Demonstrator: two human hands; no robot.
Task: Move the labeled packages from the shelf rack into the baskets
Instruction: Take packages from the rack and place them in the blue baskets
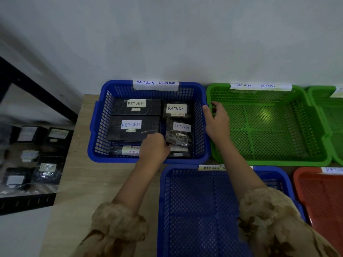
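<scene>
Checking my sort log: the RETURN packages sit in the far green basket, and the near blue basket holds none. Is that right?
Not quite: the head view shows the RETURN packages in the far blue basket, where the left hand reaches in, not the far green basket, which holds none. The near blue basket holds none, as you said.

Dim, bluish light; blurred left edge (wide-angle bending at corners).

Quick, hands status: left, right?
Left hand: curled over packages in the far blue basket; grip cannot be told.
Right hand: grips the far blue basket's right rim, fingers over the green basket edge.
</scene>
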